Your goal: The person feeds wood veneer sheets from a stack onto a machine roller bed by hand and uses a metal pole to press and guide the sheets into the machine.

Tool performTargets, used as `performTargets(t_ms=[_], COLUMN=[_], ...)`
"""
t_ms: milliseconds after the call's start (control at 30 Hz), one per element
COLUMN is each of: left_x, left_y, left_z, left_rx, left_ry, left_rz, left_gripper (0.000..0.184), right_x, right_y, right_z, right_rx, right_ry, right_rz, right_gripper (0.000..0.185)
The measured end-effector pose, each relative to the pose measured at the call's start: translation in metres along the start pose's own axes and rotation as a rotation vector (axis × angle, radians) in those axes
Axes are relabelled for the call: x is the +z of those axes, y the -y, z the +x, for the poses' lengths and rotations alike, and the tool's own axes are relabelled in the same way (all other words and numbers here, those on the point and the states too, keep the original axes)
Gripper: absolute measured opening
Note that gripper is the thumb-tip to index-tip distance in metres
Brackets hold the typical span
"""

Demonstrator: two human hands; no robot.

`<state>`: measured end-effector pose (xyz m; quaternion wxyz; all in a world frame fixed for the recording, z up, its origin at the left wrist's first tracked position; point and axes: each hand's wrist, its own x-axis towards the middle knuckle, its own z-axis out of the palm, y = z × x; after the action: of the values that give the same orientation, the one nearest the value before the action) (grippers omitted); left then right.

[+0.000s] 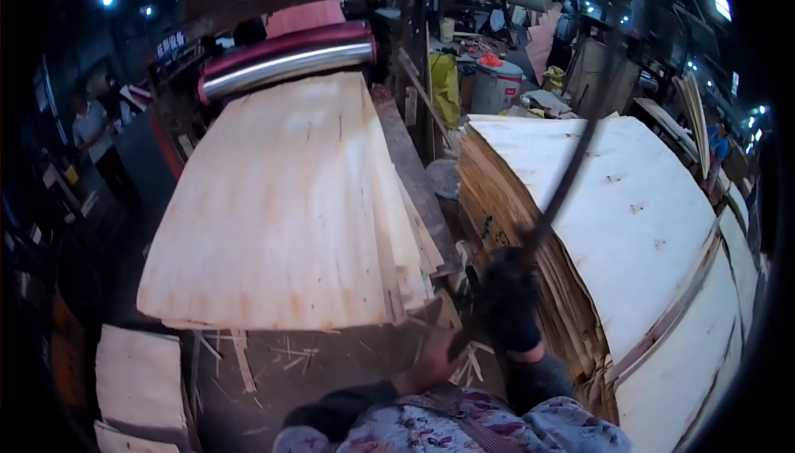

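Note:
A long, thin, dark stick (pixel 571 167) slants up and to the right in front of me, blurred toward its top. My right hand (pixel 512 308), in a dark glove, is closed around it. Lower down, the bare fingers of my left hand (pixel 435 362) are wrapped around its bottom end. To the left lies a stack of pale wood veneer sheets (pixel 265 204), its far end beneath a shiny metal roller (pixel 290 68). On the right, just beyond my gloved hand, stands a tall stack of veneer (pixel 629 196) with rough brown edges.
Veneer scraps (pixel 294 354) litter the floor below the left stack. Smaller veneer pieces (pixel 141 378) sit at lower left. A white bucket (pixel 497 84) and a yellow sack (pixel 445 93) stand at the back. Another person (pixel 99 142) is at far left.

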<state>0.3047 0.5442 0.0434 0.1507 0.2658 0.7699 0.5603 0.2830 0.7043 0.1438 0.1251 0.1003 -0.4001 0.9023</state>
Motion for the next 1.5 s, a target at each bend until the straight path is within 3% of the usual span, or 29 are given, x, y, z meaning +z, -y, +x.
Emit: performTargets(t_ms=[67, 100, 133, 200, 267, 300, 333, 367, 400, 433, 467, 500, 533, 600, 733, 800, 867, 900, 933, 1000, 1033, 1067, 1100, 1133, 1233, 1300, 1367, 1433, 1500], left_x=[0.012, 0.02, 0.024, 0.007, -0.024, -0.049, -0.071, -0.094, -0.12, -0.143, -0.171, -0.209, -0.242, -0.31, -0.463, -0.54, -0.614, -0.64, -0.662, -0.707, -0.721, -0.732, -0.738, -0.76, -0.781, -0.788, -0.799, -0.813, -0.819], left_y=[-0.004, -0.005, -0.008, -0.034, -0.05, -0.052, -0.048, -0.038, -0.02, 0.01, 0.03, 0.048, 0.059, 0.094, 0.167, 0.212, 0.267, 0.281, 0.295, 0.32, 0.324, 0.332, 0.343, 0.365, 0.371, 0.326, 0.296, 0.263, 0.221], left_z=[0.015, 0.022, 0.029, 0.033, 0.034, 0.033, 0.028, 0.023, 0.022, 0.024, 0.026, 0.025, 0.021, 0.011, -0.055, -0.114, -0.186, -0.215, -0.24, -0.278, -0.288, -0.298, -0.303, -0.314, -0.331, -0.328, -0.331, -0.331, -0.328], left_rx=[0.115, 0.245, 0.376, 0.48, 0.51, 0.624, 0.726, 0.602, 0.582, 0.524, 0.356, 0.345, 0.298, 0.182, 0.02, -0.153, -0.323, -0.488, -0.658, -1.015, -0.901, -0.795, -0.788, -0.781, -0.618, -0.664, -0.575, -0.485, -0.399], left_ry=[0.302, 0.35, 0.389, 0.438, 0.369, 0.311, 0.259, 0.236, 0.167, 0.095, 0.079, 0.034, -0.083, -0.273, -0.54, -0.692, -0.817, -0.881, -0.941, -0.789, -0.725, -0.655, -0.767, -0.598, -0.727, -0.779, -0.781, -0.797, -0.83], left_rz=[-0.116, -0.234, -0.344, -0.299, -0.314, -0.083, 0.152, 0.114, 0.162, 0.157, 0.137, 0.217, 0.175, 0.386, 0.687, 0.794, 0.996, 1.04, 1.074, 0.913, 0.838, 0.755, 0.801, 1.034, 1.007, 0.692, 0.492, 0.103, -0.192], left_gripper=[0.064, 0.072, 0.081, 0.092, 0.086, 0.081, 0.075, 0.061, 0.055, 0.05, 0.044, 0.04, 0.04, 0.04, 0.04, 0.041, 0.044, 0.046, 0.048, 0.046, 0.044, 0.042, 0.037, 0.038, 0.034, 0.029, 0.025, 0.021, 0.019], right_x=[-0.03, -0.032, -0.037, -0.051, -0.133, -0.179, -0.207, -0.269, -0.329, -0.254, -0.179, -0.128, -0.078, -0.04, 0.087, 0.108, 0.101, 0.115, 0.119, 0.147, 0.161, 0.167, 0.173, 0.184, 0.221, 0.24, 0.221, 0.265, 0.266], right_y=[0.028, 0.046, 0.047, 0.061, 0.08, 0.092, 0.111, 0.129, 0.147, 0.16, 0.156, 0.143, 0.112, 0.06, -0.13, -0.223, -0.302, -0.323, -0.345, -0.367, -0.38, -0.39, -0.4, -0.412, -0.443, -0.464, -0.492, -0.465, -0.459], right_z=[-0.016, -0.027, -0.025, -0.027, -0.028, -0.026, -0.031, -0.043, -0.055, -0.067, -0.062, -0.051, -0.034, -0.013, 0.047, 0.042, 0.02, 0.016, 0.01, 0.002, -0.004, -0.011, -0.024, -0.04, -0.052, -0.052, -0.063, -0.048, -0.045], right_rx=[-0.105, -0.184, -0.392, -0.499, -0.462, -0.453, -0.315, -0.574, -0.792, -1.154, -1.043, -1.146, -1.015, -0.514, 0.37, 0.836, 1.018, 0.915, 1.085, 0.73, 0.601, 0.647, 0.697, 0.74, 0.776, 0.283, 0.22, -0.012, 0.213], right_ry=[-0.148, -0.218, -0.423, -0.671, -0.792, -0.834, -0.993, -1.153, -1.532, -1.143, -1.257, -1.131, -1.05, -0.518, 0.358, 0.437, 0.541, 0.726, 0.572, 0.776, 0.817, 0.692, 0.566, 0.432, 0.169, 0.489, 0.296, 0.297, 0.074], right_rz=[0.008, -0.379, -0.428, -0.571, -0.61, -0.697, -0.956, -1.47, -1.957, -2.23, -2.408, -2.348, -2.074, -1.387, -0.729, -0.271, 0.005, -0.348, -0.063, -0.579, -0.749, -0.666, -0.577, -0.479, -0.332, -1.687, -1.593, -1.811, -1.396], right_gripper=[0.029, 0.034, 0.042, 0.05, 0.034, 0.037, 0.048, 0.061, 0.075, 0.077, 0.073, 0.068, 0.05, 0.04, 0.036, 0.037, 0.032, 0.031, 0.029, 0.031, 0.034, 0.032, 0.031, 0.031, 0.032, 0.024, 0.02, 0.02, 0.02])
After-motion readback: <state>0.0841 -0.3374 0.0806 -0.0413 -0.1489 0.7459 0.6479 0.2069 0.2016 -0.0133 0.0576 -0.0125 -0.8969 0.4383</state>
